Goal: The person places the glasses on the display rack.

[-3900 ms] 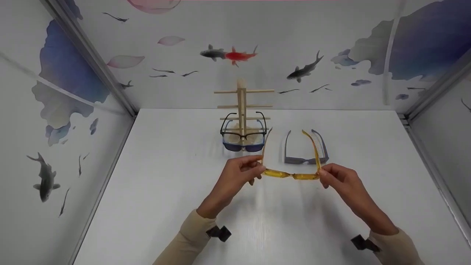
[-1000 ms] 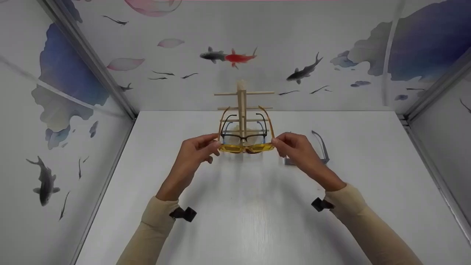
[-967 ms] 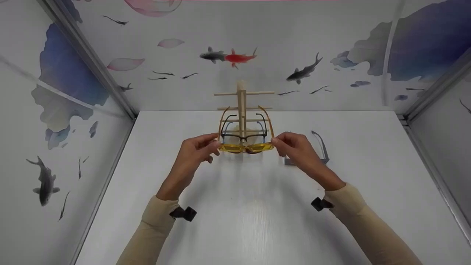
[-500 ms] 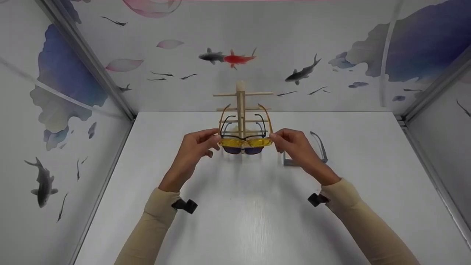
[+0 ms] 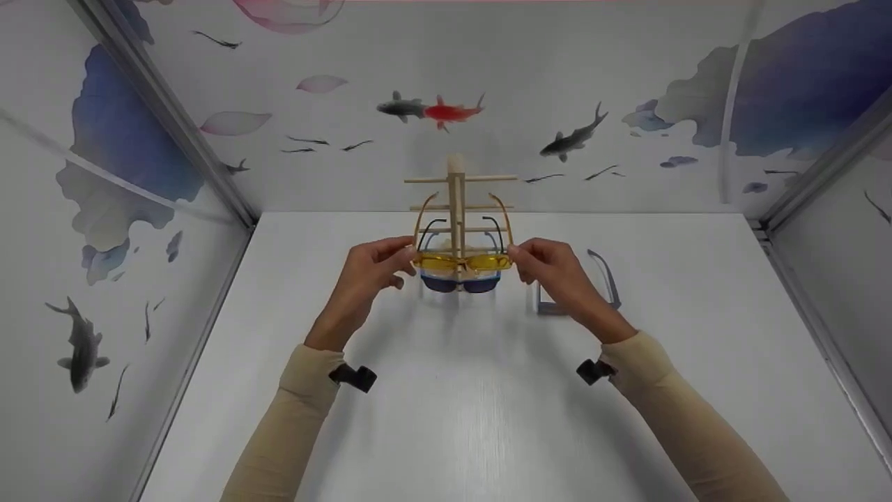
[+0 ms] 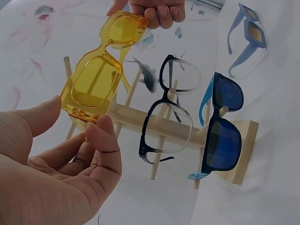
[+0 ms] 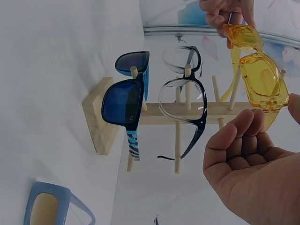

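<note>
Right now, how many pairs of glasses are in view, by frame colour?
Yellow glasses: 1
Black-and-clear glasses: 1
Black-and-blue sunglasses: 1
Grey-blue glasses: 1
Total: 4

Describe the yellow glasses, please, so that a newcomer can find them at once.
On the white table stands a wooden rack. In front of it, the left hand and right hand hold the yellow glasses at opposite ends. Only this pair has a yellow frame.

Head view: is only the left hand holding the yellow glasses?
No, the left hand and the right hand each pinch one end of the yellow glasses.
</note>
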`<state>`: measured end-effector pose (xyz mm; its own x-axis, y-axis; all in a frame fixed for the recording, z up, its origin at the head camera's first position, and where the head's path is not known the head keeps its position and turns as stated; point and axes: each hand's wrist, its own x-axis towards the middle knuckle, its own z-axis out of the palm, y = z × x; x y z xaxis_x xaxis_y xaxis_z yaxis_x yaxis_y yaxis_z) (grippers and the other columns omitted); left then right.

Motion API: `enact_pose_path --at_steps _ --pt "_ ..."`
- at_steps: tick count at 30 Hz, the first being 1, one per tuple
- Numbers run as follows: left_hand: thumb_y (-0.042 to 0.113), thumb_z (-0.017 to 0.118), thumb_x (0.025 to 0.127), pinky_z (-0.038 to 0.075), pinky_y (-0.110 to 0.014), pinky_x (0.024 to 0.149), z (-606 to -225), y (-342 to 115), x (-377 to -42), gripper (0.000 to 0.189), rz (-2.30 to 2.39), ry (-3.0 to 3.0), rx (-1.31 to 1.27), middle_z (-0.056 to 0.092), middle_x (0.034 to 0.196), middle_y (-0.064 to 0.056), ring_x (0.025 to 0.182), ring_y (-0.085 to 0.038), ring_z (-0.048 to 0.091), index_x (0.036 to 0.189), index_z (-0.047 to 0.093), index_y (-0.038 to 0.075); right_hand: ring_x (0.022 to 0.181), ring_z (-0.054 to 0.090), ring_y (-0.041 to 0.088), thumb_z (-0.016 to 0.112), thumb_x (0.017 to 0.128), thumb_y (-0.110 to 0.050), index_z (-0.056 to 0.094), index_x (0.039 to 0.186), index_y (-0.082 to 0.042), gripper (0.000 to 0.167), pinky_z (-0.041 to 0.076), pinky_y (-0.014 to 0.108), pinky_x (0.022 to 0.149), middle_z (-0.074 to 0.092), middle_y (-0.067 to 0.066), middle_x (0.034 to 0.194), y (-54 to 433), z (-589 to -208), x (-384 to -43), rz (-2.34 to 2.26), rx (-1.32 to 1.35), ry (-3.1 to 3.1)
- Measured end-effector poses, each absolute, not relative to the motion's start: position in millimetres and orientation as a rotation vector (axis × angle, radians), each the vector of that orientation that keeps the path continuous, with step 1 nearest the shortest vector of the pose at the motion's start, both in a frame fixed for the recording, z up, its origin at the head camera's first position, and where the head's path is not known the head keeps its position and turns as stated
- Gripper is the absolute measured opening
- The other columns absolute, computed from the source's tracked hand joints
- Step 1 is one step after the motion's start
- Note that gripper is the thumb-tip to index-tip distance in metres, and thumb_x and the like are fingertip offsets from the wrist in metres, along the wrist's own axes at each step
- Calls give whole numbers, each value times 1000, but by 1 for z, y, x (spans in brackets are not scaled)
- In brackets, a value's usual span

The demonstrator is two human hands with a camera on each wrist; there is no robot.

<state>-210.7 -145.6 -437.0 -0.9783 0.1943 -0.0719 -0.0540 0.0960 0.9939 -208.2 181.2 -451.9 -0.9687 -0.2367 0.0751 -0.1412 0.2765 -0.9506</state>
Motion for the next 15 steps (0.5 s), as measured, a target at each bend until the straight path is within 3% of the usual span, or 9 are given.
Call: enact_pose_path --at_steps 15 --pt "24 70 111 58 -28 78 -441 -145 -226 40 2042 2164 155 75 123 -13 105 -25 69 144 70 2 90 58 26 63 113 -42 69 109 0 43 53 34 84 61 11 90 177 -454 -226 -1826 -285 2414"
